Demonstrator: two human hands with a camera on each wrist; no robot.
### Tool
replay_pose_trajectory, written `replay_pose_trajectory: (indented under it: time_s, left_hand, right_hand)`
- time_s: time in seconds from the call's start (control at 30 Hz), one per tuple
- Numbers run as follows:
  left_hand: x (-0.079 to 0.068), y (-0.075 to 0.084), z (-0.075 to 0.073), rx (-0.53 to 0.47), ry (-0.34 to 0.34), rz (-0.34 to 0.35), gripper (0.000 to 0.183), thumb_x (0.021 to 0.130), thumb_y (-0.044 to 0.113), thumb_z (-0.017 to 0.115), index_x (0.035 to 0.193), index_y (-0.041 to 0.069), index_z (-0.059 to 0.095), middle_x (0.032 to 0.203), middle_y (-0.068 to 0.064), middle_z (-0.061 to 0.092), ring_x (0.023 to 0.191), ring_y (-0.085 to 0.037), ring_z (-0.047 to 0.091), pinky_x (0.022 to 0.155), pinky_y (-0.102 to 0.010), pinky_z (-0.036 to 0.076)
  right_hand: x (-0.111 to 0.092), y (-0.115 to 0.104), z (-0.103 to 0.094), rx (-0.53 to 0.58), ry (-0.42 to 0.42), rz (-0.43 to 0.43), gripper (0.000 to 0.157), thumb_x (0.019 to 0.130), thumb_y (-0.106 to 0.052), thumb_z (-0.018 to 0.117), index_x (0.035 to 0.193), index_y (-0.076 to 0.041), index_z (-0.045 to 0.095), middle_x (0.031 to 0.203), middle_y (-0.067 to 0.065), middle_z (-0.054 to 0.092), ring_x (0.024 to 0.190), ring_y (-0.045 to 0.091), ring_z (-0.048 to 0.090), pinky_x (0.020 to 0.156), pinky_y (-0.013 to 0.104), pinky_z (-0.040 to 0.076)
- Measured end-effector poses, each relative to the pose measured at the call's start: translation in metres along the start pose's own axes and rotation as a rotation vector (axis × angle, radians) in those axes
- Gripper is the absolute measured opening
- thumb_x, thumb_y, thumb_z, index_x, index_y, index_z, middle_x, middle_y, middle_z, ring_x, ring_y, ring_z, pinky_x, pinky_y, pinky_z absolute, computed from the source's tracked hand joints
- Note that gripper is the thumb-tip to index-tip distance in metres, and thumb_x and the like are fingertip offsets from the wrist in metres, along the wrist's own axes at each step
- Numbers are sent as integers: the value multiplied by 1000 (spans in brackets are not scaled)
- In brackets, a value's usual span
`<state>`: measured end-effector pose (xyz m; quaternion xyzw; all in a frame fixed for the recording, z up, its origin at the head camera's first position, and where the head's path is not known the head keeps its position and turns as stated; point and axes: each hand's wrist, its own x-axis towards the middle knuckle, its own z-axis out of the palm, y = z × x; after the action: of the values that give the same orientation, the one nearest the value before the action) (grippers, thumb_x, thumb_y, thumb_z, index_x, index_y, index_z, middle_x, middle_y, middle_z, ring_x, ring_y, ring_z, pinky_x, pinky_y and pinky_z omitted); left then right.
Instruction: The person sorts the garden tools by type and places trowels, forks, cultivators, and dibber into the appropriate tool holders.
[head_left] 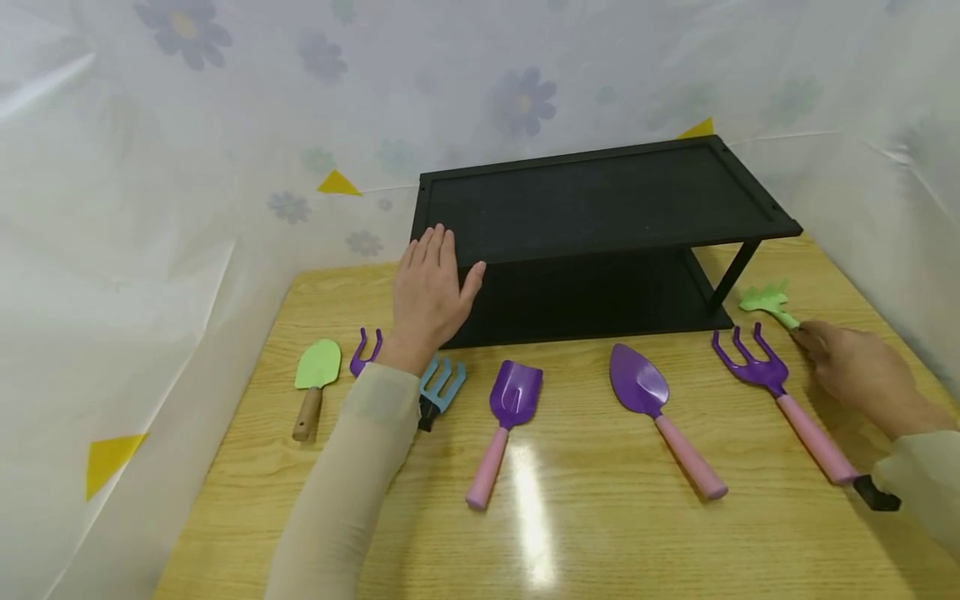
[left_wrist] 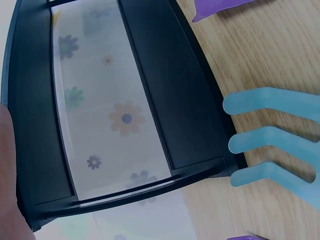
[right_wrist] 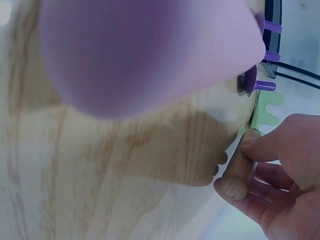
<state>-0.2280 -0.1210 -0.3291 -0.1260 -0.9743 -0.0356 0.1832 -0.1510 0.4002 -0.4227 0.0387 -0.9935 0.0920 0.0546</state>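
Note:
My left hand (head_left: 431, 292) lies with straight fingers on the left front corner of the black two-tier shelf (head_left: 600, 200). Under that wrist are a light-blue hand fork (head_left: 444, 385) and a second purple fork (head_left: 363, 354), both partly hidden by the arm. At the far right, my right hand (head_left: 862, 371) grips the wooden handle (right_wrist: 240, 167) of a small green rake (head_left: 765, 297), thumb on top in the right wrist view. Just left of it lies a purple hand fork (head_left: 761, 367) with a pink handle.
On the wooden table (head_left: 585, 533) lie a green trowel (head_left: 318, 365) at left, a purple square-ended shovel (head_left: 516, 396) and a purple pointed trowel (head_left: 637, 379) in front of the shelf. Flowered white sheeting (head_left: 225, 150) surrounds the table, with yellow triangles (head_left: 112, 462) on it.

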Motion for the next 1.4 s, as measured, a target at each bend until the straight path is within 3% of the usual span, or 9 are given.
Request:
replay_pose_trajectory:
  time_s: [0.13,0.4,0.53,0.7,0.77,1.13,1.33,1.4]
  left_hand:
    - [0,0,1,1,-1,-2,75,103,57,28,154,2,31,161,-15,32,150,-29,28,125,-42,18]
    - [-1,-2,0,3,14,0,75,103,57,28,154,1,32,160,-15,33,150,-28,29,125,-42,18]
    - [-1,-2,1,6,13,-4,76,102,58,30,154,2,32,160,-15,33,150,-28,29,125,-42,18]
    - [0,-2,1,6,9,-5,78,102,60,30,154,2,32,161,-14,32,151,-28,28,125,-42,18]
    - [1,-2,2,5,10,-4,78,101,60,30,154,2,32,161,-14,32,151,-28,28,125,-42,18]
    - [1,-1,1,12,4,-8,79,101,61,31,154,2,31,161,-14,32,151,-28,28,125,-43,18]
    - [2,0,3,12,16,-8,79,101,61,31,154,3,32,160,-14,33,150,-27,29,125,-42,18]
    - [2,1,3,12,8,-13,79,101,61,31,154,3,31,161,-14,32,151,-27,28,125,-42,17]
  right_hand:
    - [-1,-2,-4,13,33,-13,17,98,-5,55,112,4,57,67,20,61,57,41,60,48,53,43]
    - [-2,-3,-14,17,116,-100,34,82,6,63,115,10,58,90,38,65,60,47,62,49,55,47]
    - [0,-6,-21,0,181,-135,27,86,6,63,112,11,59,79,34,65,44,30,54,40,45,43]
    - [2,-12,-34,-39,228,-142,22,92,3,59,111,12,60,58,22,60,38,17,38,36,34,31]
    - [3,-14,-40,-60,234,-147,23,90,4,59,111,13,60,57,21,59,38,16,36,37,32,29]
    - [16,-27,-80,-39,131,-57,24,98,-2,50,114,16,52,71,31,61,41,20,42,40,34,32]
    - [26,-33,-99,3,62,25,35,105,-8,40,126,20,44,88,43,59,45,27,51,41,37,37]
    - [30,-34,-105,5,78,24,36,105,-8,39,126,21,44,92,45,58,48,30,54,42,36,37]
